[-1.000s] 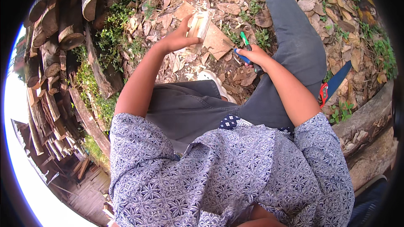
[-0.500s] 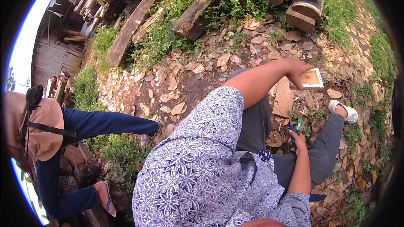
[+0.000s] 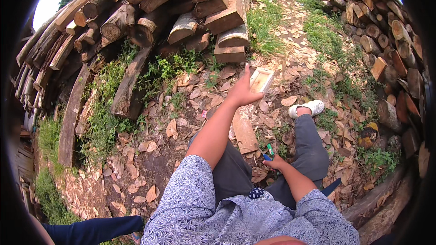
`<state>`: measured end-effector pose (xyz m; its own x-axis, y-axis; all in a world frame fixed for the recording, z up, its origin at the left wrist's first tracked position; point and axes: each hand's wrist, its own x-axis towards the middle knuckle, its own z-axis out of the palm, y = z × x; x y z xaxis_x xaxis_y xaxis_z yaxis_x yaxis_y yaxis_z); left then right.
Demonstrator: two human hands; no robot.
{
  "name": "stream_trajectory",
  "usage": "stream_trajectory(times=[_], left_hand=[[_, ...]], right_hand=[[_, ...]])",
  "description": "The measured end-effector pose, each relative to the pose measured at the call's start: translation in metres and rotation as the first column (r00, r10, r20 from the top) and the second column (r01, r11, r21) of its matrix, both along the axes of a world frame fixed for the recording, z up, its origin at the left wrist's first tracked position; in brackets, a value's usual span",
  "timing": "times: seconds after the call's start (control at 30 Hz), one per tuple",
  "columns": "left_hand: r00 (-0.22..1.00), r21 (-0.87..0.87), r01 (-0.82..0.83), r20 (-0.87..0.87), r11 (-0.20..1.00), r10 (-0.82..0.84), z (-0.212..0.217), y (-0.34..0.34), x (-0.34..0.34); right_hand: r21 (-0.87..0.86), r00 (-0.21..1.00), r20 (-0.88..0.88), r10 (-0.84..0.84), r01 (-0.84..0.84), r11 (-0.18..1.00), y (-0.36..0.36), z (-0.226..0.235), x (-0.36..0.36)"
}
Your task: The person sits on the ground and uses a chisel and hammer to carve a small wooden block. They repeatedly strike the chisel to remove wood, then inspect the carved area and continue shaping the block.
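My left hand (image 3: pixel 243 90) reaches forward with its arm stretched out. Thumb and fingers grip the left side of a small, shallow, pale wooden box (image 3: pixel 262 80), its open side facing up. Some of the fingers are hidden from view. Close to my lap, my right hand (image 3: pixel 275 163) is closed around a hand tool (image 3: pixel 270 151) with blue and green parts; its exact kind is too small to make out. A flat piece of wooden board (image 3: pixel 245 132) lies on the leaves between my two hands.
Stacked logs and beams (image 3: pixel 229 16) rise ahead and to the left. Another log pile (image 3: pixel 390 50) stands at the right. Dry leaves and weeds cover the ground. My shoe (image 3: pixel 307 108) rests at the right. Another person's dark trouser leg (image 3: pixel 95 231) shows at lower left.
My view has swung to the right, bringing in the right log pile and leaving mostly a leg of the other person. Both hands keep their holds.
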<state>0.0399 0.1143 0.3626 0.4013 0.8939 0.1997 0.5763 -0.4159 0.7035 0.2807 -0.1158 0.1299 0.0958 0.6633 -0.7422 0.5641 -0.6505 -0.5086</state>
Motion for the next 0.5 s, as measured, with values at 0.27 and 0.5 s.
stream_trajectory(times=[0.27,0.5], left_hand=[[0.827,0.058,-0.435,0.42,0.898,0.373,0.019,0.003,-0.044],[0.763,-0.136,-0.512,0.381,0.848,0.522,0.003,0.031,-0.034]], right_hand=[[-0.223,0.786,0.224,0.576,-0.534,0.816,0.059,0.025,-0.015],[-0.443,0.695,0.055,0.717,-0.627,0.641,0.13,0.032,-0.002]])
